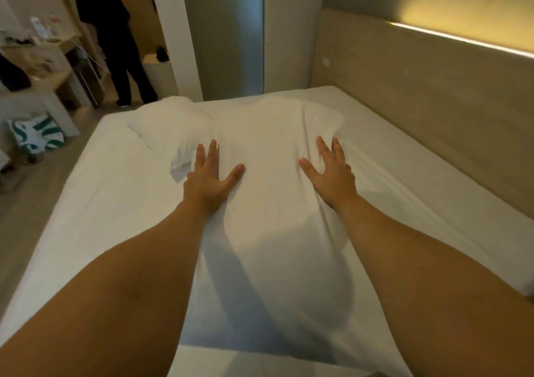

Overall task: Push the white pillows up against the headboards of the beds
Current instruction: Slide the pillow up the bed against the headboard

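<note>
A wide bed (95, 203) with a plain white sheet fills most of the view, and a pale wooden headboard (419, 110) runs along its right side under a strip of warm yellow light (462, 39). On the sheet lies a long white pillow (268, 151), stretched from the near edge of the view toward the far end of the bed; its right edge sits near the headboard but a band of sheet still shows between them. A second white pillow (170, 122) lies at the far left, touching or overlapping the first at its corner.

Both bare forearms reach straight out over the long pillow. The left hand (209, 181) rests flat on the pillow's left part, palm down, fingers spread and thumb angled out to the right, holding nothing. The right hand (332, 178) lies flat on the pillow's right edge, also open with fingers splayed, and its fingertips press into the cloth so that folds gather there. The pillow is smooth in the middle and creased around both hands.

Past the bed, a person in dark clothes (115, 38) stands with their back turned near a cluttered wooden counter (37, 58). A white and green bag (36, 135) sits on the floor beside the bed's left edge.
</note>
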